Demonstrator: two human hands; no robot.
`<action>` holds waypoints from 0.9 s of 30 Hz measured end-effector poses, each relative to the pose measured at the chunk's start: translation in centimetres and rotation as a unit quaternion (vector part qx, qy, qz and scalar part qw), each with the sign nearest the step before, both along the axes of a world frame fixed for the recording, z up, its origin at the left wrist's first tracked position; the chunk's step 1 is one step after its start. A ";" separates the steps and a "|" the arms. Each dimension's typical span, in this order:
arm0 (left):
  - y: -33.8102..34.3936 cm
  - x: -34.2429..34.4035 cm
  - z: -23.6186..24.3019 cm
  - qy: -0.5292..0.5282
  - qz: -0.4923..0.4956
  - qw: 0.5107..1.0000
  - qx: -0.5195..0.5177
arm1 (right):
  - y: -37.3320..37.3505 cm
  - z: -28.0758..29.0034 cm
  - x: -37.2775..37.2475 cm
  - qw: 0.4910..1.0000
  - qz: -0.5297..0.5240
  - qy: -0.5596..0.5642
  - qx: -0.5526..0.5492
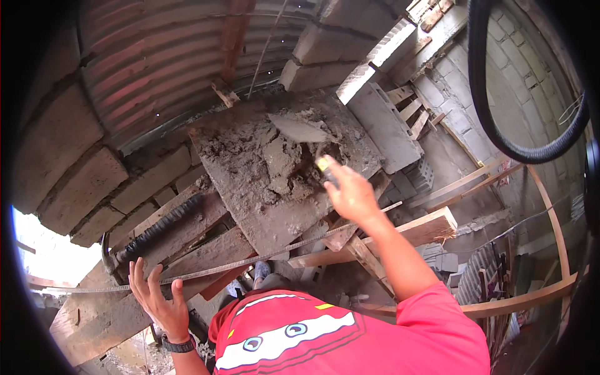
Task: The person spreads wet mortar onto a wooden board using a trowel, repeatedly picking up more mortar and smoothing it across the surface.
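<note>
In my right hand (353,192) is a trowel (299,129), gripped by its black and yellow handle. The trowel's pointed grey blade lies over a heap of wet mortar (278,159). That mortar is spread on a flat board (269,226) in front of me, rough and broken up around the blade. My left hand (159,299) is raised at the lower left, fingers spread, holding nothing. It is close to a hammer (159,228) with a black ribbed grip, which rests on a wooden plank beside the board.
A thin ribbed rod (250,259) crosses between me and the board. Block walls (78,181) and corrugated metal sheeting (169,56) stand at the left and far side. Wooden beams (406,234) lie to the right. A black corrugated hose (484,94) hangs at upper right.
</note>
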State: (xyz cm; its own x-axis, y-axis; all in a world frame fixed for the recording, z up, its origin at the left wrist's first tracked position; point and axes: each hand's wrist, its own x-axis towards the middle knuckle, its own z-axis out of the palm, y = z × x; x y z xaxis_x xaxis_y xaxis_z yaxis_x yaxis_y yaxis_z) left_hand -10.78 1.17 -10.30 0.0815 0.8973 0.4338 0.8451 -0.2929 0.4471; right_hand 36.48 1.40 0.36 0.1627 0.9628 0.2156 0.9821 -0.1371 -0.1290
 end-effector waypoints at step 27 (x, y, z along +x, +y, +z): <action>0.3 1.1 -0.1 0.055 0.002 0.998 -0.010 | 0.1 9.8 -0.4 0.981 -0.135 0.063 -0.123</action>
State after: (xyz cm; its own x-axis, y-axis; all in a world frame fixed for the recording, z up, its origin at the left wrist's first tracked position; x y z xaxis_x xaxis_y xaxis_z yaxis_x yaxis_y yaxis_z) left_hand -9.67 1.43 -10.44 0.1245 0.9062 0.4042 0.8903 -0.2818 0.3576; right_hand 36.08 1.46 10.19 0.4303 0.9010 -0.0554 0.8838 -0.4330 -0.1775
